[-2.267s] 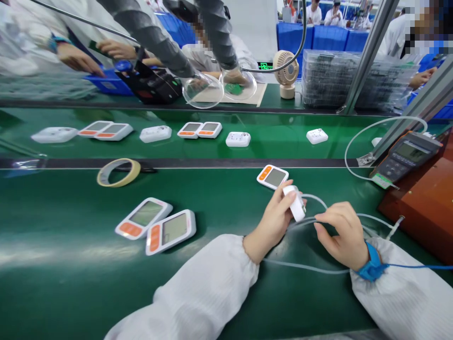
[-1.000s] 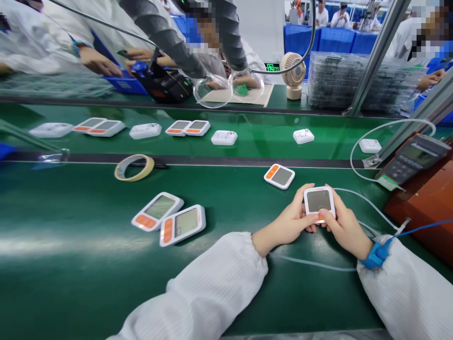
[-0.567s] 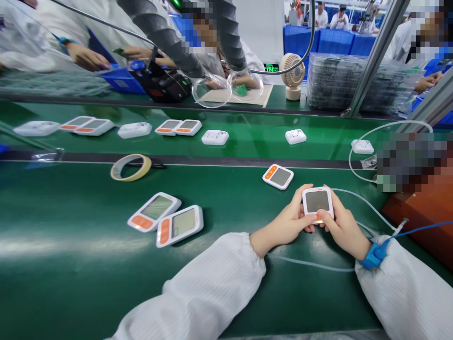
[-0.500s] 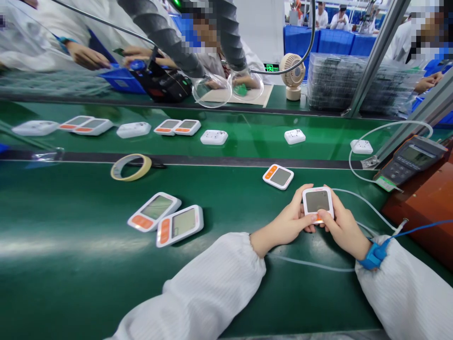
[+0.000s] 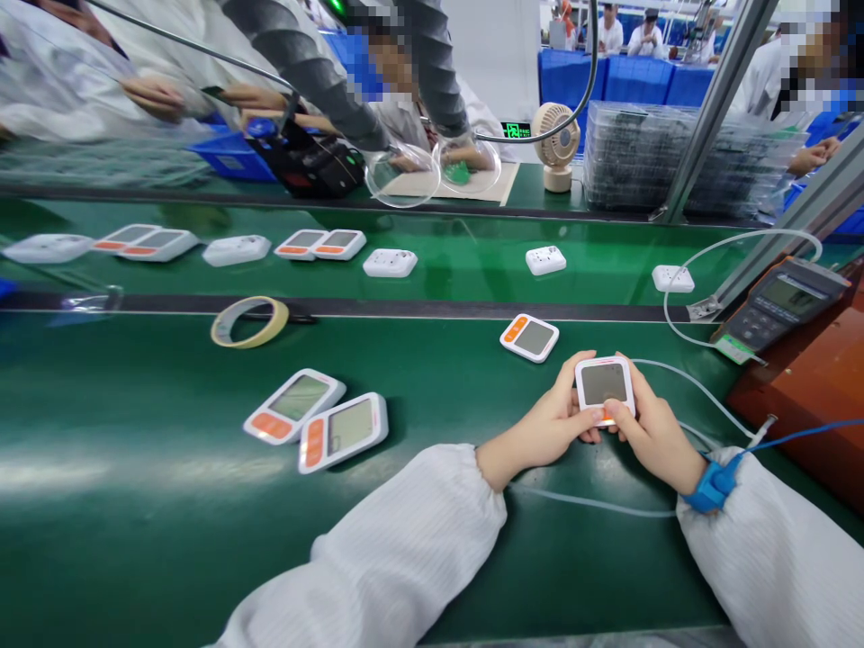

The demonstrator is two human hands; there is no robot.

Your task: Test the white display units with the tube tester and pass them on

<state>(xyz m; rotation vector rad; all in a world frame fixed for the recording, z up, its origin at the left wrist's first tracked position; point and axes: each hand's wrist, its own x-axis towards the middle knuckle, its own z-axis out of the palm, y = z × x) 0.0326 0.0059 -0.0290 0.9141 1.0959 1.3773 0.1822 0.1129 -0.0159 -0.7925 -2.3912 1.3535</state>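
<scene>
White handheld device, with a square grey screen and orange at its lower edge, is held just above the green work surface, right of centre. The left hand grasps its left side; the right hand grasps its right side, with both thumbs at the orange part. A tiny red marking above the screen is too small to read.

A similar loose device lies beyond the left hand. Well to the left, one screened device touches or overlaps another; I cannot tell which.

At right, a grey meter leans by an orange box. Its display and printed labels are illegible. A lit green sign in the background has small, unreadable lettering.

The fingers under the held device are mostly hidden. A tape roll partly covers a slim dark object. The orange box is cut off at the right edge, and co-workers at upper left are blurred.
</scene>
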